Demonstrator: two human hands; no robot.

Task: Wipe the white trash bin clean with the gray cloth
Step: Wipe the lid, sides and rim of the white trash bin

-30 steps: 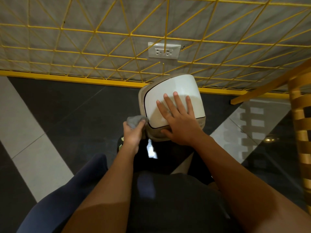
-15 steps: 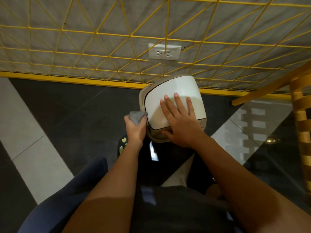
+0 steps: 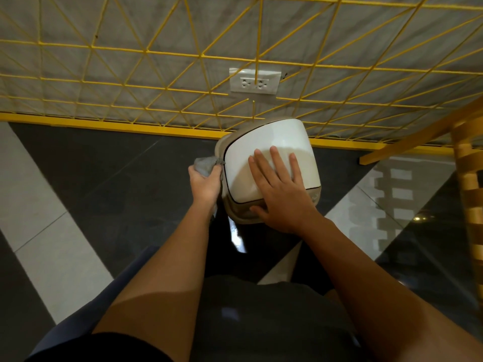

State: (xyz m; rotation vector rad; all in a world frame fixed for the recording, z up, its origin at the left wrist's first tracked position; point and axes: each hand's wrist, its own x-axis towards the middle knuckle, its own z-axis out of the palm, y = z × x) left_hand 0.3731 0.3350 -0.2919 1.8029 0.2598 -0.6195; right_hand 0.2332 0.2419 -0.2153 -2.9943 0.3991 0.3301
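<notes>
The white trash bin [image 3: 277, 137] with a beige rim stands on the dark floor close to the wall. My right hand [image 3: 281, 189] lies flat on its white lid, fingers spread, thumb down on the near beige rim. My left hand [image 3: 205, 185] grips the bunched gray cloth [image 3: 205, 164] and presses it against the bin's left side. The bin's body below the lid is mostly hidden by my hands.
A yellow wire grid [image 3: 156, 61] covers the gray wall behind the bin, with a white double socket [image 3: 254, 81] above it. A yellow wooden frame [image 3: 467, 163] stands at the right. The floor [image 3: 104, 184] is glossy dark and white tile. My legs fill the bottom.
My left hand has slid the gray cloth upward along the bin's left side. My right hand stays flat on the lid.
</notes>
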